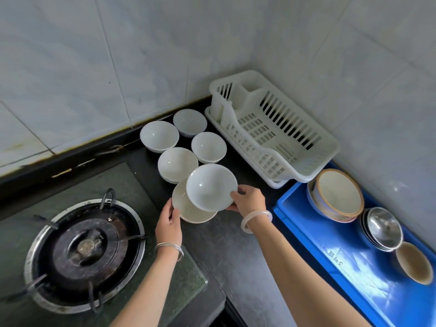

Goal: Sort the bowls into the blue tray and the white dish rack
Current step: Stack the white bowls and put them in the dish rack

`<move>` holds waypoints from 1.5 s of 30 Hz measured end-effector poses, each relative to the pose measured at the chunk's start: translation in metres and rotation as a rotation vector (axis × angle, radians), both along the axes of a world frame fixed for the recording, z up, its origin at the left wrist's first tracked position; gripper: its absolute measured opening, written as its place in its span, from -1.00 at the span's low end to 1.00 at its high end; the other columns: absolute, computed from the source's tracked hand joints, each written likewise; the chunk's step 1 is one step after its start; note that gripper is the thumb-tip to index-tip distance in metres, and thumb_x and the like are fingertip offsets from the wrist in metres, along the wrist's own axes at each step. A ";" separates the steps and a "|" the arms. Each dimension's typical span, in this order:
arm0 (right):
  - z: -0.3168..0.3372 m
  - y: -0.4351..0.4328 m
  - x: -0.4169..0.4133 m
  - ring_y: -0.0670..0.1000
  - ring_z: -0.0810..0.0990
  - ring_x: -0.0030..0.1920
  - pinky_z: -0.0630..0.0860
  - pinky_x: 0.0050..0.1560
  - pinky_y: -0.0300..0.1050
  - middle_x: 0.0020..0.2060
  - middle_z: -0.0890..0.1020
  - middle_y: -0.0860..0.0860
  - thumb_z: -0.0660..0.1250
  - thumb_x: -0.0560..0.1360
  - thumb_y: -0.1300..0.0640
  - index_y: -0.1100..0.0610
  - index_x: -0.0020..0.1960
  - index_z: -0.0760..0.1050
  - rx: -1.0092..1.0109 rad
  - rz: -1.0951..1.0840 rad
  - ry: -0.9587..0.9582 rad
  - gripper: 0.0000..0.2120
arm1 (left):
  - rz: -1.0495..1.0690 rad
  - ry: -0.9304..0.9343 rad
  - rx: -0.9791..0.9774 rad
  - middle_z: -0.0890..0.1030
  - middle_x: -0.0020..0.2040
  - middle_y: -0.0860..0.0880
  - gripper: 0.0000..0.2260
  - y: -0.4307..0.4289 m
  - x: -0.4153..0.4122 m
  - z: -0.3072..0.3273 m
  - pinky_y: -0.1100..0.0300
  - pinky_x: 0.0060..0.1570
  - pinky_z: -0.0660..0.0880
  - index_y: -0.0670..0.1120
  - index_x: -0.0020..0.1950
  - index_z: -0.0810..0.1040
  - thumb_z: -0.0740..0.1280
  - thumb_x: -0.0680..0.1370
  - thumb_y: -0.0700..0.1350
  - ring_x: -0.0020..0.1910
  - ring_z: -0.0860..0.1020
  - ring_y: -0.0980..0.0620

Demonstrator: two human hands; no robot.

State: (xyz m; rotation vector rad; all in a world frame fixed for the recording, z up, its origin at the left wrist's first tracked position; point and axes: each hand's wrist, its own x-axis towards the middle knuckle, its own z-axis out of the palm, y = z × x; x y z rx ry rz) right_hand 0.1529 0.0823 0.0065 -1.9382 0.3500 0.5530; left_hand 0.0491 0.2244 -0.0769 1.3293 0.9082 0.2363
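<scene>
Mid-frame, bowls in both my hands.
Right hand (249,199) pinches white bowl (211,187); left hand (168,223) grips cream bowl (191,212) beneath.

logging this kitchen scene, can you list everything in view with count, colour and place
white bowls on counter: four, white, clustered left of the rack
held white bowl: one, white, tilted in the right hand
cream bowl: one, off-white, under the held bowl, at the left hand
dish rack: one, white, in the corner, no dishes in it
blue tray: one, blue, right side of counter
bowls in tray: a large brown-rimmed bowl, a steel stack, a tan bowl
gas burner: one, black and steel, lower left
bracelets: silver on left wrist, white on right
left hand: at the cream bowl's rim
right hand: gripping the white bowl's rim
</scene>
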 end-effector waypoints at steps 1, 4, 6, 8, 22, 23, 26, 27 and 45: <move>0.001 0.004 -0.001 -0.07 0.69 -0.37 0.66 -0.25 -0.14 -0.25 0.65 -0.05 0.28 0.45 0.25 -0.04 -0.23 0.54 -0.025 0.024 0.004 -0.79 | 0.003 -0.004 -0.020 0.49 0.32 -0.08 -0.67 0.001 0.001 0.000 -0.06 0.30 0.39 -0.06 0.36 0.40 0.15 0.59 -0.16 0.21 0.49 -0.03; -0.001 0.014 -0.002 -0.05 0.69 -0.35 0.66 -0.10 -0.04 -0.29 0.67 -0.02 0.27 0.44 0.24 -0.04 -0.27 0.53 -0.122 0.092 -0.011 -0.78 | 0.047 -0.031 -0.096 0.54 0.22 -0.14 -0.69 0.004 0.003 0.001 0.08 0.20 0.43 -0.07 0.34 0.42 0.13 0.60 -0.12 0.14 0.52 -0.07; -0.003 0.019 -0.003 -0.01 0.70 -0.31 0.65 -0.07 -0.03 -0.27 0.68 0.04 0.27 0.44 0.24 0.03 -0.22 0.56 -0.171 0.112 -0.024 -0.84 | 0.053 -0.030 -0.106 0.55 0.19 -0.14 -0.69 0.006 0.005 0.001 0.11 0.16 0.43 -0.09 0.33 0.43 0.14 0.60 -0.12 0.12 0.52 -0.05; -0.004 0.022 -0.002 0.00 0.70 -0.28 0.64 -0.07 -0.06 -0.26 0.69 0.07 0.27 0.44 0.24 0.08 -0.12 0.59 -0.218 0.139 -0.016 -0.86 | 0.030 -0.019 -0.104 0.54 0.22 -0.13 -0.68 0.007 0.007 0.002 0.06 0.21 0.44 -0.10 0.34 0.42 0.17 0.59 -0.13 0.12 0.51 -0.03; -0.023 0.020 0.011 0.01 0.68 -0.30 0.66 -0.15 -0.05 -0.21 0.61 0.03 0.36 0.44 0.23 0.08 -0.01 0.51 -0.239 0.206 0.105 -0.85 | 0.048 0.024 -0.119 0.56 0.21 -0.19 -0.69 0.011 0.010 0.005 0.05 0.16 0.48 -0.14 0.28 0.49 0.24 0.54 -0.23 0.16 0.53 -0.11; -0.023 0.020 0.012 0.01 0.68 -0.28 0.66 -0.16 -0.07 -0.21 0.61 0.02 0.38 0.43 0.20 0.07 0.00 0.52 -0.227 0.209 0.133 -0.84 | 0.060 0.021 -0.145 0.56 0.20 -0.18 -0.69 0.012 0.010 0.005 0.09 0.12 0.48 -0.14 0.28 0.48 0.24 0.54 -0.24 0.13 0.53 -0.09; -0.025 0.016 0.013 0.06 0.67 -0.13 0.65 -0.11 -0.06 -0.17 0.62 0.03 0.39 0.45 0.16 0.05 0.11 0.53 -0.161 0.228 0.212 -0.76 | 0.076 0.017 -0.238 0.55 0.17 -0.13 -0.68 0.015 0.012 0.009 0.08 0.10 0.48 -0.14 0.29 0.46 0.23 0.54 -0.25 0.12 0.51 -0.05; -0.027 0.015 0.013 0.08 0.66 -0.08 0.64 -0.07 -0.03 -0.10 0.63 0.05 0.37 0.46 0.18 0.04 0.18 0.51 -0.105 0.235 0.238 -0.70 | 0.082 0.017 -0.264 0.55 0.16 -0.12 -0.69 0.016 0.012 0.010 0.06 0.09 0.49 -0.14 0.28 0.47 0.22 0.54 -0.26 0.12 0.51 -0.06; 0.017 -0.032 0.053 0.07 0.67 -0.10 0.65 -0.17 -0.05 -0.03 0.65 0.02 0.32 0.49 0.28 0.05 0.27 0.48 0.376 0.098 0.172 -0.64 | -0.014 -0.074 -0.193 0.61 0.03 -0.08 -0.80 -0.003 0.070 0.081 0.22 -0.24 0.58 0.00 0.04 0.57 0.25 0.52 -0.24 0.04 0.57 -0.09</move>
